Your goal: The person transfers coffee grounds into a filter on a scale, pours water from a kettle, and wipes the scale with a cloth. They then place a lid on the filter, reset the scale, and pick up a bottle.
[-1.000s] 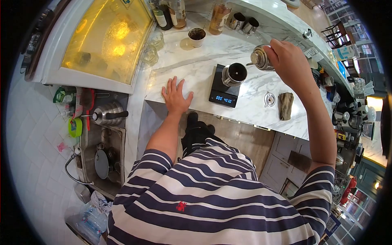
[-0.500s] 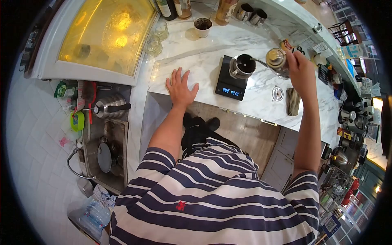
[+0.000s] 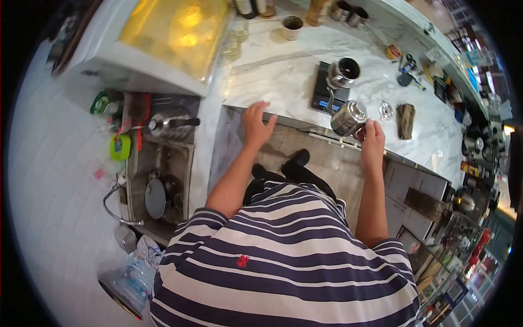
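From my remote seat, I see the right hand closed around the handle side of a small steel kettle. It holds the kettle in the air just off the near edge of the marble counter, with the thin spout rising toward the scale. The left hand is open with its fingers spread and rests on that same edge, gripping nothing.

In my judgement, doing this well means keeping the kettle level so nothing runs from the spout. The wrist should stay firm and the spout clear of the counter lip, with the left hand planted as a brace.

On the counter, the black scale carries 1 steel cup. A folded brown cloth lies well to its right, and a small round metal piece sits between them.

Around the room, a white tiled wall fills the left side. A yellow-lit display case stands at the top, and below it a sink holds dishes. A 2nd, larger kettle sits at the sink's far end.
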Available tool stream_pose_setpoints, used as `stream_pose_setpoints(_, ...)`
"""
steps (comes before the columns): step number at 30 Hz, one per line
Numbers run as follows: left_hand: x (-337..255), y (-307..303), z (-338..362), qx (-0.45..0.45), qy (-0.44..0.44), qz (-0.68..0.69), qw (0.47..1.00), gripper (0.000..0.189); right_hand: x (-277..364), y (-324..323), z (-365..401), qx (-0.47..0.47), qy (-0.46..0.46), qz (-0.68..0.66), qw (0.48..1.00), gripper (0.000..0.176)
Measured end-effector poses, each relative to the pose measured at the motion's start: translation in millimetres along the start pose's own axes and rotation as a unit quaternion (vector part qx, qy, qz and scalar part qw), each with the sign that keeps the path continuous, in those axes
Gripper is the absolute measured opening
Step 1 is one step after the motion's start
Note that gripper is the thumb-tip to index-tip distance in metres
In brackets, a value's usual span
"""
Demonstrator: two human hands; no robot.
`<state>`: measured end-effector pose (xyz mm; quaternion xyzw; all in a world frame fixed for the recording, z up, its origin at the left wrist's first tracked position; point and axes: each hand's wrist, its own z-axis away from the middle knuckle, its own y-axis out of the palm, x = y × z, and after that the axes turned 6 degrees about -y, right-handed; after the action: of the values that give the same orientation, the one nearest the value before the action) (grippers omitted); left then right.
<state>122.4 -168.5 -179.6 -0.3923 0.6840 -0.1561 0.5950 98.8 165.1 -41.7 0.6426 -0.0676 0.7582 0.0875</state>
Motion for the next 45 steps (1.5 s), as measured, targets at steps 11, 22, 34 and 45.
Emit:
stream_pose_setpoints(11,6.6,-156.1,128.9,-0.041,-0.103,0.017,0.994,0.031,-109.6,213.2,62.3,0.196,-0.076,0.14,0.968,0.03)
stream_pose_setpoints(22,60.8,-259.2,94.0,-0.23,-0.132,0.009,0.964,0.031,-136.2,337.9,95.1,0.159,-0.146,0.169,0.962,0.03)
stream_pose_setpoints(34,118.7,-296.0,19.9,-0.255,-0.13,-0.058,0.956,0.04,-167.2,369.5,91.2,0.191,-0.139,0.166,0.957,0.028)
stream_pose_setpoints(45,129.7,-297.7,7.4,-0.24,-0.13,-0.068,0.96,0.041,-146.5,386.3,49.8,0.216,-0.168,0.198,0.941,0.027)
